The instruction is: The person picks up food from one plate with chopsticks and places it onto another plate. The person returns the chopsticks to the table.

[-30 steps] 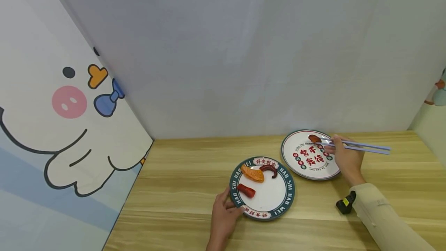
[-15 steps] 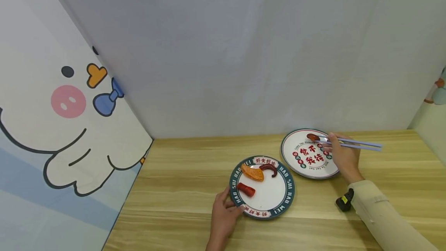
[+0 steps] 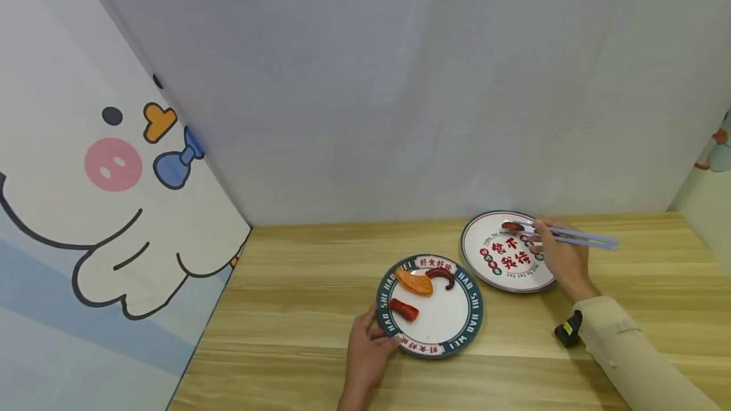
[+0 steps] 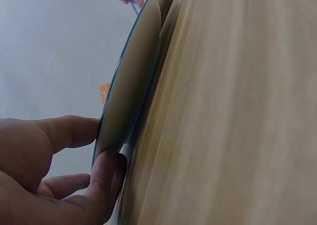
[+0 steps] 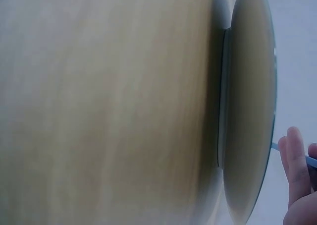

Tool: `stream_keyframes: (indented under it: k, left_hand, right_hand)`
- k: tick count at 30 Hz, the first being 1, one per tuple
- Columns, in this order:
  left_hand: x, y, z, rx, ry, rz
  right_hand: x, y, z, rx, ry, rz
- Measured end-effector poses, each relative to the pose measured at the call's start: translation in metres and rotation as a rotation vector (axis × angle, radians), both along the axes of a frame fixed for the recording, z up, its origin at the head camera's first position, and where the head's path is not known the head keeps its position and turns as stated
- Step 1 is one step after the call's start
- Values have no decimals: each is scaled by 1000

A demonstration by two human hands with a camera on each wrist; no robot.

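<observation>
My left hand (image 3: 368, 354) pinches the near-left rim of a green-bordered plate (image 3: 444, 322); in the left wrist view, thumb (image 4: 74, 132) above and fingers beneath. On that plate lie an orange salmon-like slice (image 3: 415, 283), a curled dark red tentacle (image 3: 442, 276) and a short red piece (image 3: 404, 310). My right hand (image 3: 564, 262) holds pale purple chopsticks (image 3: 591, 239) over a white plate (image 3: 475, 240) with red characters. Their tips are at a small reddish-brown food piece (image 3: 512, 227) near that plate's far side. In the right wrist view, the plate's rim hides the tips.
Both plates stand on a wood-grain table (image 3: 297, 309), the white one farther back and to the right. A pale grey wall (image 3: 400, 94) rises behind the table. On the left is a panel (image 3: 114, 227) with a cartoon animal. A black device (image 3: 567, 331) is at the right wrist.
My right hand and the chopsticks have shifted slightly left, and the reddish-brown piece has moved and turned a little with the tips. The left hand and its plate have stayed put.
</observation>
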State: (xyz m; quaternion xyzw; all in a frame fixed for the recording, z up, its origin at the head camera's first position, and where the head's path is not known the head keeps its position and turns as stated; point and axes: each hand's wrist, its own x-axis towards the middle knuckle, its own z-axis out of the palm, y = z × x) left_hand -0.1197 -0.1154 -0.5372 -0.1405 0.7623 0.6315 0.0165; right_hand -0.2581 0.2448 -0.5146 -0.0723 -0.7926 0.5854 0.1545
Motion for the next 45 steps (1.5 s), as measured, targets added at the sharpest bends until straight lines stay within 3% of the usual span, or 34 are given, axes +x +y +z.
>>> stream_keyframes:
  k: [13, 22, 35, 45]
  left_hand:
    - [0, 0, -1, -2, 4, 0]
    - [0, 0, 0, 5, 18, -1]
    - [1, 0, 1, 8, 7, 0]
    - [1, 0, 1, 13, 18, 1]
  right_hand:
    - [2, 4, 0, 10, 14, 25]
    - [6, 9, 0, -112, 16, -12]
    - [13, 17, 3, -116, -29, -58]
    - [19, 12, 10, -274, 17, -122]
